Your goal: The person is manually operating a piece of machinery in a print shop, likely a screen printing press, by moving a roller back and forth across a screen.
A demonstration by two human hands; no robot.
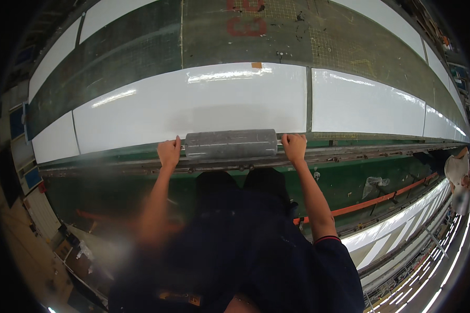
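A glossy grey roll (231, 144), which looks like wound plastic film, lies crosswise before me at the near edge of a long table (136, 49). A thin rod sticks out at both of its ends. The fingers of my left hand (169, 153) are closed round the rod's left end, thumb up. On the opposite end, my right hand (295, 146) grips the rod in a fist. Just beyond the roll lies a shiny white sheet (156, 107), with a small brown piece of tape (256, 65) at its far edge.
To the right, past a narrow gap, lies another white sheet (360, 101). A metal rail (344, 155) edges the table on my side. Behind me run a green floor (344, 182) and an orange bar (365, 204). Another person (458, 175) is at the far right.
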